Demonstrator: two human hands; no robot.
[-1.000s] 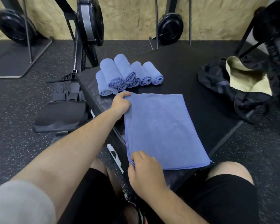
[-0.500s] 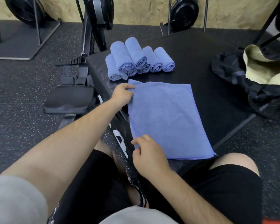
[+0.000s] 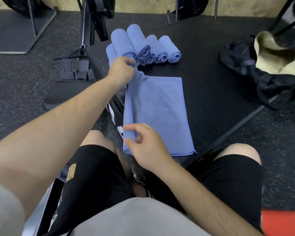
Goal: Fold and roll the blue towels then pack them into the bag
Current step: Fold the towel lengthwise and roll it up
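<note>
Because both hands are holding its long left edge up at the two ends, the towel [image 3: 158,113] is hanging level along that side. I judge this is so the edge can be carried over to the right for a lengthwise fold. The left hand [image 3: 121,70] is pinching the far corner between curled fingers and thumb, holding it clear of the box [image 3: 211,82]. The right hand [image 3: 148,147] is pinching the near end of the same edge between thumb and forefinger. The rest of the towel is lying flat on the box, to the right of both sets of fingers. The rolls [image 3: 148,46] are sitting just beyond the left fingers, likely grouped for packing. The bag [image 3: 271,65] is lying open, well to the right of the fingers.
</note>
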